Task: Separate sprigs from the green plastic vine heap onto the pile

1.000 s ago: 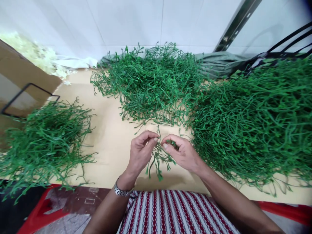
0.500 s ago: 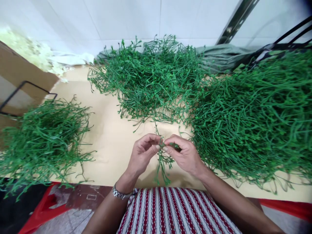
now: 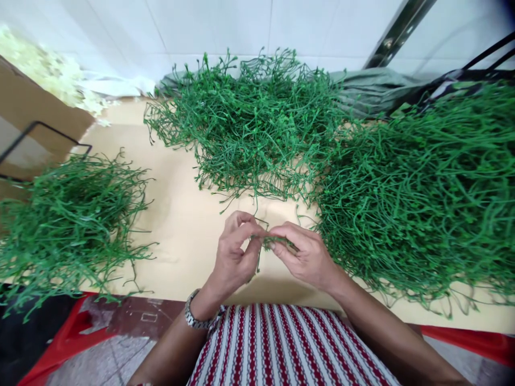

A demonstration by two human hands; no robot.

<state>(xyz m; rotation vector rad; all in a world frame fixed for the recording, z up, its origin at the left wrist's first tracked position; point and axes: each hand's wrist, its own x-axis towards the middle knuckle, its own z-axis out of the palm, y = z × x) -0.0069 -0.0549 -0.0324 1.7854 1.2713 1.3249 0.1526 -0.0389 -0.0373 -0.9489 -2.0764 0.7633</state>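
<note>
My left hand (image 3: 235,256) and my right hand (image 3: 303,255) meet fingertip to fingertip over the tan tabletop (image 3: 181,225), both pinched on a small green plastic sprig (image 3: 272,241). Most of the sprig is hidden behind my fingers. A wristwatch (image 3: 195,316) sits on my left wrist. A heap of green plastic stems (image 3: 249,123) lies just beyond my hands, touching a larger heap (image 3: 422,187) to the right of my right hand.
A third green stem pile (image 3: 68,220) lies at the left table edge. Behind it are a cardboard box with a black wire frame (image 3: 36,134) and pale yellowish material (image 3: 52,75). Grey-green fabric (image 3: 374,91) lies at the back by the white tiled wall. Striped cloth (image 3: 289,348) covers my lap.
The sprig hung down loose below my fingers; now it is gathered up between them and barely shows. My left hand has curled tighter. The view has tilted slightly.
</note>
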